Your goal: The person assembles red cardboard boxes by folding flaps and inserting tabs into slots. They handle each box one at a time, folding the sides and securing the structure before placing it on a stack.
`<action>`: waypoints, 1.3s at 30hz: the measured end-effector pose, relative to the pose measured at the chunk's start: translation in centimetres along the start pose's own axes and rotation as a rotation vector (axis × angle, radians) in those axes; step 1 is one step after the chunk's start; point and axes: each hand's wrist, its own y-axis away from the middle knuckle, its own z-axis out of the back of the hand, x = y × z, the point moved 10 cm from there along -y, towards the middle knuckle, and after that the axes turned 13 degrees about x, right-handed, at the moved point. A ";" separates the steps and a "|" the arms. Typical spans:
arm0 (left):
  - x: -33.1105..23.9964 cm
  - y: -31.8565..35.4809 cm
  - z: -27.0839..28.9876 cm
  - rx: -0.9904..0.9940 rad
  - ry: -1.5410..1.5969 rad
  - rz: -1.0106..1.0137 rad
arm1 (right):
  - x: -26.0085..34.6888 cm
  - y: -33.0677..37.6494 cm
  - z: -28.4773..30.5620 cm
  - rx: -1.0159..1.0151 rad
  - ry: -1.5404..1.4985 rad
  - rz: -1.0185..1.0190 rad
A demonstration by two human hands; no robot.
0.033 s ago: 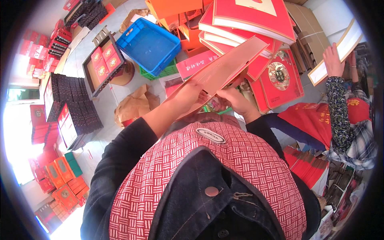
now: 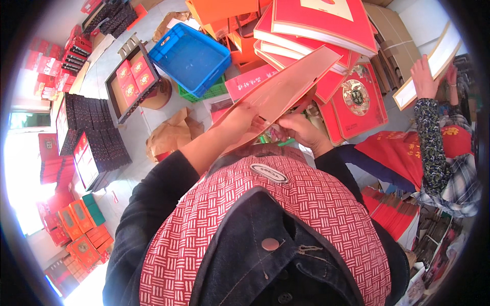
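A long, flat, pinkish-red cardboard piece (image 2: 286, 84) slants up and to the right in front of my body. My left hand (image 2: 239, 123) is closed on its near left part, fingers curled over the surface. At its lower right edge, my right hand (image 2: 302, 130) has thumb and fingers closed on the rim. A dark reddish-brown strip (image 2: 306, 100) loops beside the piece above my right hand. Small items in green and clear wrapping (image 2: 270, 136) show partly beneath my hands; their kind is hidden.
Large red boxes (image 2: 316, 30) are stacked ahead, near a blue crate (image 2: 191, 58) and an open tray with red packs (image 2: 135, 81). Crumpled brown paper (image 2: 173, 133) lies left. On the right, a co-worker's hand (image 2: 423, 76) holds a white board (image 2: 434, 66). Red sheets (image 2: 390, 211) are stacked nearby.
My right hand has shifted very slightly along the cardboard piece's edge. The co-worker's hand and white board have moved a little. My left hand stays put.
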 end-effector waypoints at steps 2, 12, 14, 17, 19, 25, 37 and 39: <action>-1.6 1.2 -0.3 -0.009 -0.163 -0.009 | -1.9 -0.3 0.8 0.097 0.030 0.043; -6.2 4.3 -4.5 0.048 -1.158 -0.535 | -3.1 -1.3 1.6 -0.144 0.329 0.145; -5.4 3.5 -5.1 0.059 -1.280 -0.514 | -2.8 -0.6 1.2 -0.214 0.455 0.073; -5.0 3.0 -5.6 0.081 -1.319 -0.558 | -1.2 0.5 0.0 -0.259 0.510 0.078; -4.8 2.8 -5.7 0.108 -1.259 -0.563 | -1.1 0.8 -0.1 -0.271 0.527 0.104; -4.9 3.4 -5.0 0.095 -1.014 -0.367 | -1.4 1.1 0.1 -0.302 0.558 0.118; -5.0 4.3 -8.8 0.059 -1.449 -0.311 | -2.5 1.3 1.2 -0.407 0.523 0.366; -4.4 3.3 -9.9 0.077 -1.658 -0.206 | 0.1 1.4 -0.2 -0.402 0.659 0.427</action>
